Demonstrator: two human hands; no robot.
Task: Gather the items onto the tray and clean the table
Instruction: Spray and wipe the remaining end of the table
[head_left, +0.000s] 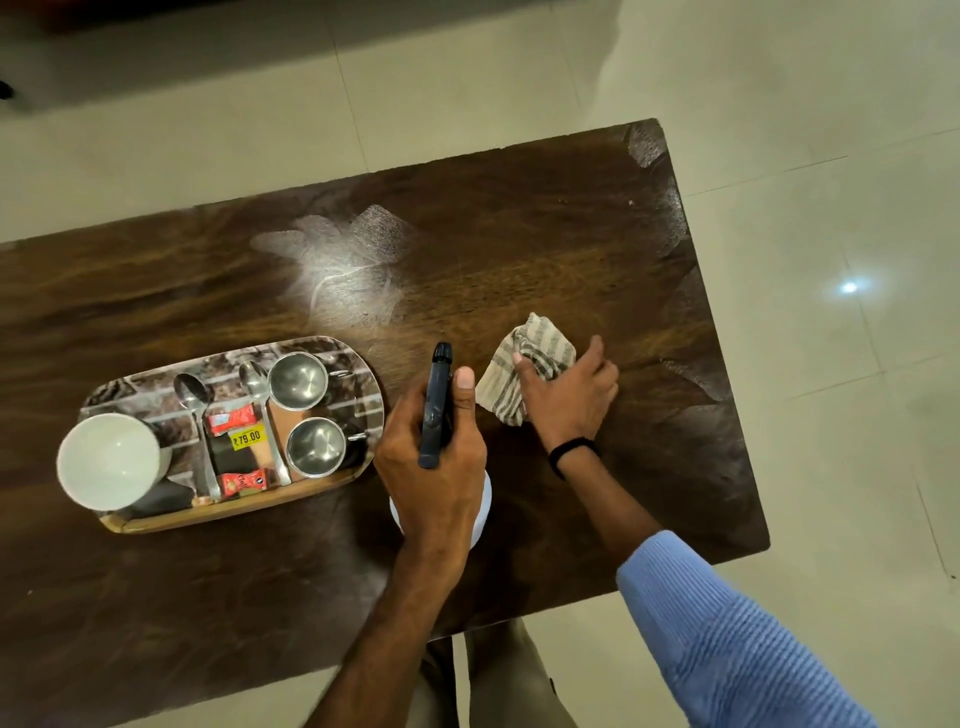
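Observation:
My left hand (434, 462) grips a spray bottle (435, 405) by its dark trigger head, nozzle pointing away from me; the white body shows below my palm. My right hand (569, 395) holds a striped grey-and-cream cloth (524, 364) against the dark wooden table (519, 234). To the left lies an oval tray (228, 514) carrying a white bowl (111, 460), two steel cups (297, 381), two spoons (197, 415) and red sachets (232, 418). Whitish spray patches (343, 260) mark the tabletop beyond the tray.
More spray marks (670, 218) sit along the table's right edge and far corner. The table's right end is close to my right hand, with pale tiled floor (831, 156) all around. My trouser legs (498, 675) stand at the near edge.

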